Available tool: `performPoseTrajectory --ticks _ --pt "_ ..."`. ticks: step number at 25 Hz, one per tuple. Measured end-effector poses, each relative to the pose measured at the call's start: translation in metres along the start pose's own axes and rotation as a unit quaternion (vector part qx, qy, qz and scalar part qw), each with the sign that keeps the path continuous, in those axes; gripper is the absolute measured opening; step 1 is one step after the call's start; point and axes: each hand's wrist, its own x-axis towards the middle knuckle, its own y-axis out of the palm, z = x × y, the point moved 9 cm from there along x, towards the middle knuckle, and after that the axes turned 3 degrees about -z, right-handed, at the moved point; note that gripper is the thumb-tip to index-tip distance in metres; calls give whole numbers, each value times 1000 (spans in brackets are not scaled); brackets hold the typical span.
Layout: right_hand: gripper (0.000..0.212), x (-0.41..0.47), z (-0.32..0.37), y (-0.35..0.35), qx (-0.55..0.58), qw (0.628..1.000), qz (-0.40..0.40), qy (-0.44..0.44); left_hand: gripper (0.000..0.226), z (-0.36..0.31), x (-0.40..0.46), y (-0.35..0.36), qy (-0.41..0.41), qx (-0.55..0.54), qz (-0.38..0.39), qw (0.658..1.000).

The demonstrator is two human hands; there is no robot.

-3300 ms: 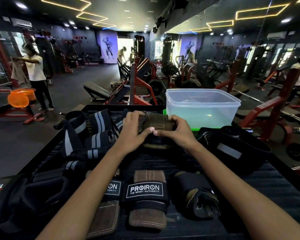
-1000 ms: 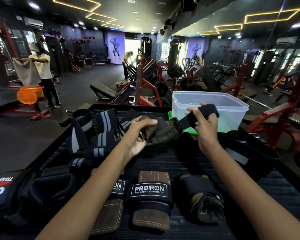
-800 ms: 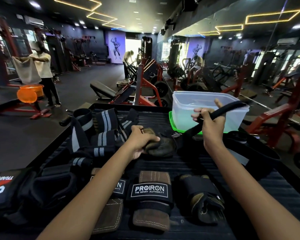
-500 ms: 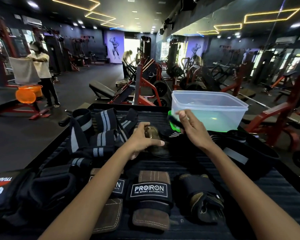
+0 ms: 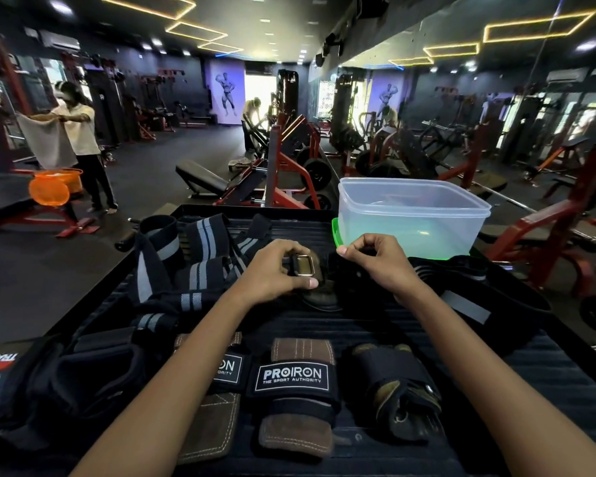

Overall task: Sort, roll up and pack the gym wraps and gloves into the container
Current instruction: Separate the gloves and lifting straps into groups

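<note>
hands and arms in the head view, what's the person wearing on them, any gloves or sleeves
Nothing is worn on them. The left hand and right hand are bare, with no gloves, rings or wraps that show. Both forearms are bare up to the bottom edge of the picture: no sleeve, watch or wristband is in view. The fingernails are short.

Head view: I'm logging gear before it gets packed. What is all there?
container: one, clear, empty, far right of the mat
green lid: one, under the container
striped wraps: pile, black and grey, far left
buckled strap: one, black with metal buckle, centre
PROIRON grips: two, black and brown, near edge
glove: one, black, right of the grips
left hand: holds the buckle
right hand: pinches the strap
</note>
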Motion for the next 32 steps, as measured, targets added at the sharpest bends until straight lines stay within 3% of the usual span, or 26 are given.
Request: performPoseTrajectory --ticks 3,6,12,16,23,32 --pt "23 -2 0 5 -29 999 -17 2 47 -3 -2 10 -11 -50 31 998" --pt "22 -4 0 10 -24 1000 -17 3 32 -8 -2 12 10 -58 17 998" --pt "20 -4 3 8 -48 999 -18 -4 57 -5 -2 17 27 -3 28 999" --pt "22 -8 -8 21 39 997 27 59 59 0 -1 19 18 3 34 999" --pt "22 -11 9 26 53 999 6 -7 64 -11 -6 25 31 -64 49 996" --pt "13 -18 25 48 192 972 122 -50 65 -24 -6 12 53 -126 -13 991"
